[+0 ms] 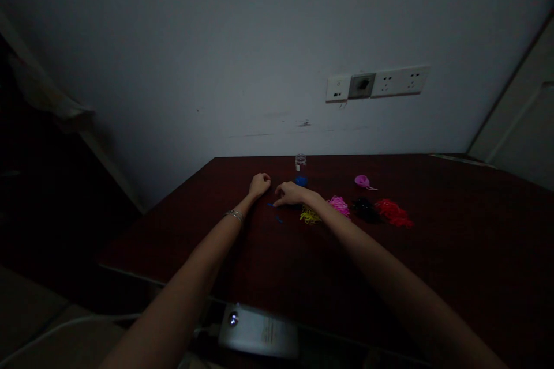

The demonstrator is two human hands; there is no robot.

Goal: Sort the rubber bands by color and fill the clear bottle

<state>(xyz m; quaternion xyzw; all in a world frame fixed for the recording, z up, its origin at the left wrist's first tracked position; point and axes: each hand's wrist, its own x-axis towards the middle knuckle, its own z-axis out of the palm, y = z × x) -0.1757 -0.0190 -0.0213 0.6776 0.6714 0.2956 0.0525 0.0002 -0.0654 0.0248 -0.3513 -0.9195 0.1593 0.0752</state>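
My right hand (289,193) reaches down to the table, thumb and fingertips pinched at a small blue strand (270,204). A second blue strand (279,219) lies on the wood just in front of it. To the left, my left hand (260,184) rests on the tabletop with its fingers curled in; whatever they may hold is hidden. Behind my right hand stands a small clear jar (300,162) with blue material at its bottom. Partly covered by my right forearm are a yellow pile of strands (309,216) and a pink pile of strands (340,205).
Further right lie a black pile (366,209) and a red pile of strands (395,213). A pink funnel (362,181) sits behind them. The dark red table (259,259) meets a wall with sockets (398,82). A white device (258,331) is below the front edge.
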